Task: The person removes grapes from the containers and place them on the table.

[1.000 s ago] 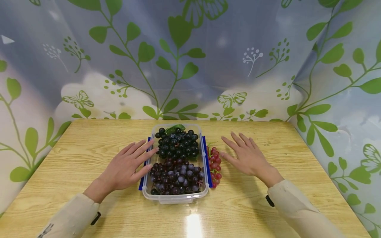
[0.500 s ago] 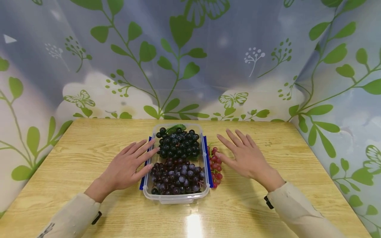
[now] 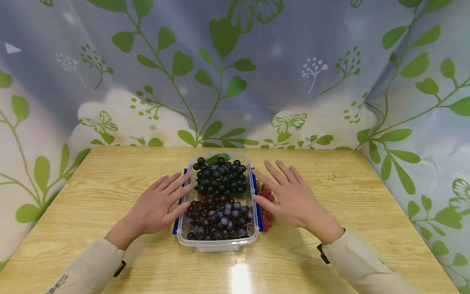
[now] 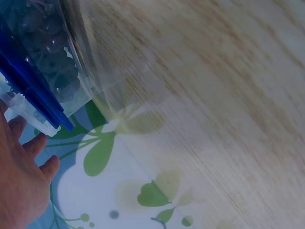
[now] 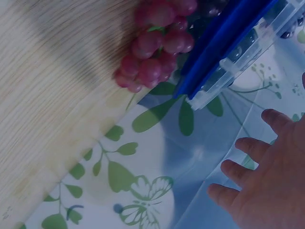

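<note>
A clear plastic box (image 3: 217, 243) with blue side clips (image 5: 224, 43) stands on the table. Inside it, black grapes (image 3: 220, 179) with a green leaf lie at the back and dark purple grapes (image 3: 220, 220) at the front. My left hand (image 3: 154, 206) is at the box's left side, fingers straight and tips over the rim; whether they touch it I cannot tell. My right hand (image 3: 291, 196) hovers at the right side, fingers spread, thumb and index tips by the rim. Partly hidden beneath it, a bunch of red grapes (image 5: 155, 47) lies on the table against the box.
The wooden table (image 3: 121, 171) extends on both sides of the box. A patterned cloth (image 3: 279, 73) with green leaves hangs right behind the table and along both sides.
My right hand has moved left, from beside the red grapes to over them and up to the box's right rim. The left hand and the box have stayed in place.
</note>
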